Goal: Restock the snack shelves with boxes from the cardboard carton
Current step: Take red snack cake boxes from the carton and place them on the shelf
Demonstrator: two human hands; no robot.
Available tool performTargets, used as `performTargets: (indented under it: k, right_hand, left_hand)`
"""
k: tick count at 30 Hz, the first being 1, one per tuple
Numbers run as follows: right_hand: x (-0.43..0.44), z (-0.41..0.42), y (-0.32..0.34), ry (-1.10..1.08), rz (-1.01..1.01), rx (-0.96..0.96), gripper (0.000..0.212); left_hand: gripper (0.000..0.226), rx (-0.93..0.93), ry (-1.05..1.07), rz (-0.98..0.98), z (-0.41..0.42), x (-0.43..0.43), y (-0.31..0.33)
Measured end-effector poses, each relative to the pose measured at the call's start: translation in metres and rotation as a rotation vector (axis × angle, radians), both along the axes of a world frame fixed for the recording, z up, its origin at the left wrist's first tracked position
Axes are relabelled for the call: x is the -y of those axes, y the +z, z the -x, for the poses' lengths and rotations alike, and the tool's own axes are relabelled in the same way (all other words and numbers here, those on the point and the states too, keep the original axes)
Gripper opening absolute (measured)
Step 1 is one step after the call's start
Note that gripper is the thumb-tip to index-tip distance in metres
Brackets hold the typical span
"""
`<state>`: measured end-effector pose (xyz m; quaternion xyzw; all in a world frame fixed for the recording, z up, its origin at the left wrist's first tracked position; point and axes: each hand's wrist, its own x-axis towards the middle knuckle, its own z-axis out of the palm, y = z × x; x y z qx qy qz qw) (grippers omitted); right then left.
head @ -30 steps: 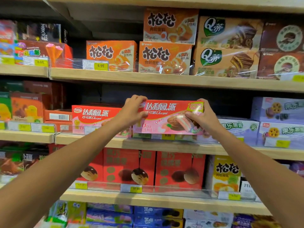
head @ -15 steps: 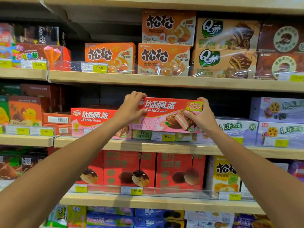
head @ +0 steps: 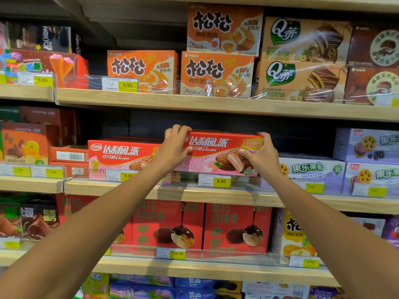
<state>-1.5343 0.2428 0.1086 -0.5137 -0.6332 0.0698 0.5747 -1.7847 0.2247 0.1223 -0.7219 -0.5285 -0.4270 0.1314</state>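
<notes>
The left hand (head: 175, 146) and right hand (head: 263, 157) each have a tight grip on one end of the red box (head: 218, 148), to hold it level over the middle shelf (head: 216, 196), right of a matching box (head: 121, 155)

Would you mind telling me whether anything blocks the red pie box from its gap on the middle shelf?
Nothing visible does. The left hand and right hand hold the red pie box about level with the top of the clear front rail; the space behind, between the matching box and the purple box, looks dark and open.
</notes>
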Motion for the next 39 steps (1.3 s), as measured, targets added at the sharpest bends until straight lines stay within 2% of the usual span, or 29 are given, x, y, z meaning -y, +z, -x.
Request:
performTargets:
  k: [5, 8, 10, 14, 18, 22, 26, 27, 29, 33, 37, 39]
  right_hand:
    - [-0.014, 0.005, -0.014, -0.031, 0.058, 0.052, 0.071]
    - [-0.016, 0.005, -0.023, -0.11, 0.096, 0.157, 0.074]
    - [-0.013, 0.005, -0.019, -0.131, 0.091, 0.206, 0.074]
    - [0.0, 0.012, -0.022, -0.155, 0.078, 0.329, 0.062]
    - [0.015, 0.023, -0.019, -0.16, 0.102, 0.259, 0.054]
    - [0.037, 0.04, -0.031, -0.164, 0.065, 0.132, 0.037]
    - [0.064, 0.065, -0.067, -0.099, 0.077, 0.004, 0.025]
    - [0.07, 0.072, -0.078, -0.096, 0.098, 0.036, 0.017]
    - [0.078, 0.086, -0.1, -0.084, 0.117, 0.127, 0.025]
    - [0.093, 0.118, -0.15, -0.133, 0.112, 0.243, 0.021]
    - [0.094, 0.149, -0.215, -0.049, 0.261, 0.357, 0.019]
    - [0.095, 0.164, -0.256, 0.019, 0.359, 0.439, 0.019]
  left_hand:
    - [0.04, -0.097, 0.132, -0.029, 0.0, -0.009, -0.014]
    - [0.033, -0.184, 0.173, -0.076, 0.001, -0.013, -0.021]
    - [0.034, -0.194, 0.163, -0.114, 0.002, -0.011, -0.021]
    - [0.041, -0.225, 0.123, -0.053, 0.001, -0.005, -0.024]
    - [0.045, -0.182, 0.019, 0.049, 0.009, 0.006, -0.029]
    - [0.043, -0.019, -0.12, 0.124, 0.027, 0.02, -0.05]
    - [0.039, 0.136, -0.219, 0.252, 0.038, 0.038, -0.09]
    - [0.037, 0.166, -0.246, 0.29, 0.039, 0.041, -0.099]
    - [0.03, 0.213, -0.289, 0.339, 0.044, 0.048, -0.119]
    - [0.019, 0.269, -0.323, 0.401, 0.055, 0.065, -0.175]
    - [0.017, 0.229, -0.347, 0.537, 0.068, 0.079, -0.243]
    - [0.018, 0.214, -0.339, 0.669, 0.077, 0.083, -0.281]
